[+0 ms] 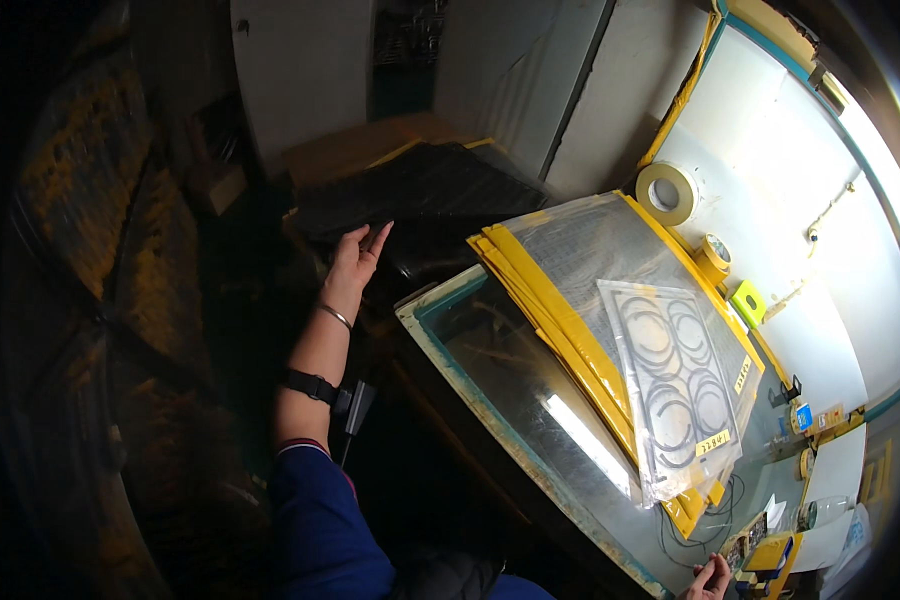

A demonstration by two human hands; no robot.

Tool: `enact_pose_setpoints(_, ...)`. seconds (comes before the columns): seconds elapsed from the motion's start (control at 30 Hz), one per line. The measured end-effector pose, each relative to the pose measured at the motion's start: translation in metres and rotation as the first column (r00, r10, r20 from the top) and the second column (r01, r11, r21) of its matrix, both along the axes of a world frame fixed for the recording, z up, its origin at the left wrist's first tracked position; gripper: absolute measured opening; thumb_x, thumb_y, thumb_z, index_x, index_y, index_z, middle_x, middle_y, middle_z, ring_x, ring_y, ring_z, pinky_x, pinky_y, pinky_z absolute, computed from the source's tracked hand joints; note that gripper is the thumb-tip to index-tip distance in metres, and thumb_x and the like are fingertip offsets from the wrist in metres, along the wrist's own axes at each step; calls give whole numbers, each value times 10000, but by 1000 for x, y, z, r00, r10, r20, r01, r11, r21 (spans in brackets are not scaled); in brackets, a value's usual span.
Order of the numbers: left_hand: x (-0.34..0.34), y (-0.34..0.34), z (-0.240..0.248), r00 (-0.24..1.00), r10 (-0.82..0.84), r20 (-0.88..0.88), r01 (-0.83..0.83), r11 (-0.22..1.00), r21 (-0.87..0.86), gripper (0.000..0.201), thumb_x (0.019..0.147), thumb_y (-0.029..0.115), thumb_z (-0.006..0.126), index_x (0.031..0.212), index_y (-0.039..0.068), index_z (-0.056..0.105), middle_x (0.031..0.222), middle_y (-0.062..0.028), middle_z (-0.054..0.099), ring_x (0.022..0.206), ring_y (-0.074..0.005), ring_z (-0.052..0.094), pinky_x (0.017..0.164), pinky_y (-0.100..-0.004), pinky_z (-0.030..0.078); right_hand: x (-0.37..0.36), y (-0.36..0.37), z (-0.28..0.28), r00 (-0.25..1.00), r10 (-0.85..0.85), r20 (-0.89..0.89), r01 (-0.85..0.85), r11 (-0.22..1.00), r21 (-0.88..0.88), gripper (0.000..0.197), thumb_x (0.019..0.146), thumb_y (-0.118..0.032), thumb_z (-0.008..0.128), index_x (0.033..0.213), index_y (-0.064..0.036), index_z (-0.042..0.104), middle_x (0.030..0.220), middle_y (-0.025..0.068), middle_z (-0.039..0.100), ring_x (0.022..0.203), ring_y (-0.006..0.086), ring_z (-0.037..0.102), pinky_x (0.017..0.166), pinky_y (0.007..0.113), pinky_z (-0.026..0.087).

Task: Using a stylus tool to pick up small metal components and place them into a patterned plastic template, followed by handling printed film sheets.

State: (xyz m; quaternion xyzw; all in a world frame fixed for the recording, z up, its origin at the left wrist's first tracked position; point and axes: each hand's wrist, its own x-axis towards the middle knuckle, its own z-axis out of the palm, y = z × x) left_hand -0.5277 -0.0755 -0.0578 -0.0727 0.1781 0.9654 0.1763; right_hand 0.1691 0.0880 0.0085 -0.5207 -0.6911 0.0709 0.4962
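Note:
My left hand [358, 258] is raised at the glass table's far left corner, fingers stretched out and holding nothing. It is nearest a stack of dark sheets [420, 185] behind the table. At the lower edge of the view, my right hand [708, 578] is partly cut off, its fingers curled together; what they may hold cannot be made out. Close by it are loops of thin dark wire [727, 500]. On the table, yellow-taped mesh sheets [560, 235] lie in a pile. Across them rests a clear film with dark ring outlines [660, 365] and a small yellow label.
The glass table [510, 340] has a worn teal and cream rim. Along its back stand a wide tape roll [667, 193], a yellow tape roll [713, 258] and a lime-yellow block [747, 303]. Small items crowd the right side near a yellow box [770, 552]. White panels rise behind.

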Motion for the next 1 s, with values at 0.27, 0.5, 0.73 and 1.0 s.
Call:
enact_pose_setpoints(0.27,13,-17,-38,987,-154,46,161,961,-224,156,900,31,546,1015,-72,522,1061,-208,622,1028,-331,631,867,-396,585,1,-2,2,1000,-3,8,3,1000,-7,140,864,20,641,996,46,680,941,161,664,822,231,637,737,319,525)
enact_pose_setpoints(0.5,12,-30,-134,874,-323,364,481,686,-546,261,836,221,602,1043,63,598,1019,-103,634,911,-283,614,845,-472,511,-1,-2,2,1000,0,-9,0,1000,-19,137,864,16,643,992,47,681,956,162,662,833,236,636,741,328,525)
enact_pose_setpoints(0.73,29,-34,-107,921,-265,284,389,646,-657,281,876,278,556,1047,60,604,989,-95,636,908,-279,616,831,-453,524,-5,-1,3,1000,-3,13,3,1000,-16,124,868,1,645,980,29,693,930,149,667,825,233,633,734,329,519)
enact_pose_setpoints(1.0,-1,-41,-130,925,-228,302,337,860,-383,258,821,301,649,1000,117,619,933,-60,635,869,-251,602,766,-425,518,-3,-1,2,1000,-15,-16,14,999,-43,116,870,1,645,974,26,691,937,146,665,834,231,632,745,331,517)
